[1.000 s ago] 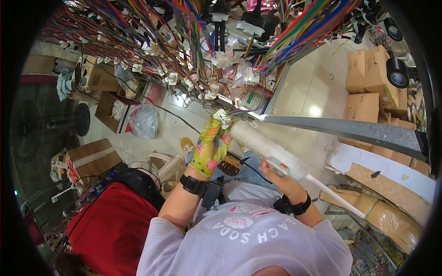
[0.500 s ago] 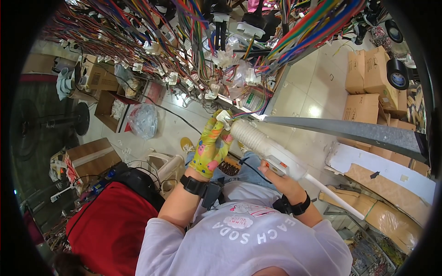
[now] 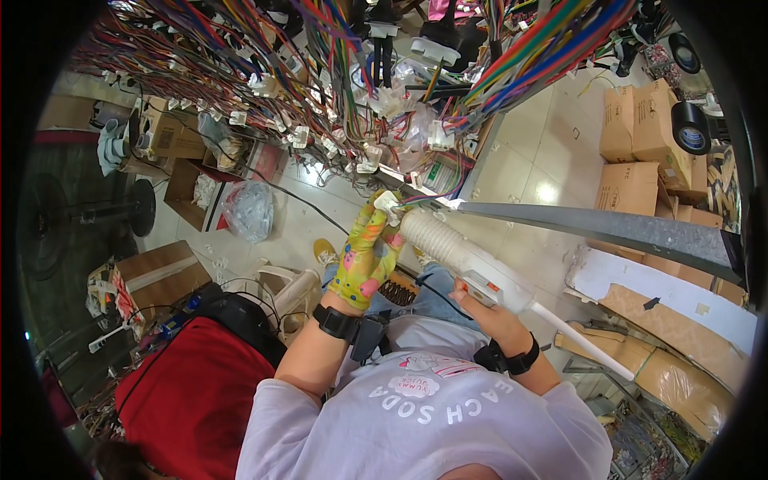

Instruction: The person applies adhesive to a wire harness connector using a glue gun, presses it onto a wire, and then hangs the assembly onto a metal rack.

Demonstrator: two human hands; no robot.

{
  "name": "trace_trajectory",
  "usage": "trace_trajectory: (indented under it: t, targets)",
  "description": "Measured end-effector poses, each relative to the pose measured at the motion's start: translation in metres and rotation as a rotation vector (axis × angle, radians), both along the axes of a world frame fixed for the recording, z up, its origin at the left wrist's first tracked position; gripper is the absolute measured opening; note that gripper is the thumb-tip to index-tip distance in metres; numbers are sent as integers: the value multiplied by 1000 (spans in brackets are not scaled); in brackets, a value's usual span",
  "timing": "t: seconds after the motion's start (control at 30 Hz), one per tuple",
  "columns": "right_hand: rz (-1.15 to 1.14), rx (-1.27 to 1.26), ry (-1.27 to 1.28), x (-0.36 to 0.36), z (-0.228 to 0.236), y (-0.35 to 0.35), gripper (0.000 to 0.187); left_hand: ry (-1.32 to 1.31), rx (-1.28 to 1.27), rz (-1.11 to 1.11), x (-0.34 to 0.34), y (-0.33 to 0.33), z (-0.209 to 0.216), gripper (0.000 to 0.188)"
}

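Note:
My left hand [image 3: 365,258], in a yellow patterned glove, has its fingers closed on a white plastic connector [image 3: 387,201]. Coloured wires [image 3: 436,194] run from that connector toward the harness board. In my right hand [image 3: 490,310], which is bare, is a white hand tool [image 3: 460,258] with a ribbed barrel and an orange switch; it looks like a hot-air gun. The barrel's end sits right beside the connector and the gloved fingertips; whether they touch I cannot tell. My right fingers are mostly hidden under the tool's body, with the thumb showing on its near side.
Dense bundles of coloured wires [image 3: 240,72] with white connectors hang ahead. A grey metal bar [image 3: 592,226] crosses to the right. Cardboard boxes [image 3: 632,188] stand at right, an open carton [image 3: 190,196] and plastic bag [image 3: 248,210] at left. Red cloth [image 3: 196,392] lies near my left arm.
My left hand and the connector have shifted very slightly to the left. The white tool and my right hand stay almost in place.

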State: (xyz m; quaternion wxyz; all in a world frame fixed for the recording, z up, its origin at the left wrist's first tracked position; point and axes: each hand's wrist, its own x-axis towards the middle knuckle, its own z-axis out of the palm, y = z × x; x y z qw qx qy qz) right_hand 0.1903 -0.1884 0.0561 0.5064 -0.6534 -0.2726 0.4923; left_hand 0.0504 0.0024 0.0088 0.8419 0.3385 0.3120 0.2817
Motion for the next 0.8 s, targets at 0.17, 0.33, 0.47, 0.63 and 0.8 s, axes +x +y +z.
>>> trace_trajectory:
  t: [0.17, 0.33, 0.47, 0.63, 0.8]
  targets:
    - [0, 41, -35, 0, -4, -1, 25, -110, -288, 63, 3, 1, 4, 43]
    - [-2, 18, -41, 0, 2, 1, 25, -227, -523, 113, 2, 3, 2, 43]
    - [7, -39, -30, -1, 10, 5, 11, -206, -435, 98, -1, 4, -4, 43]
    - [-27, 6, -42, -2, 4, 0, 27, -194, -405, 102, 0, 3, -4, 42]
    - [-59, -53, -15, -5, 16, 4, 13, -246, -484, 106, -4, 4, -4, 42]
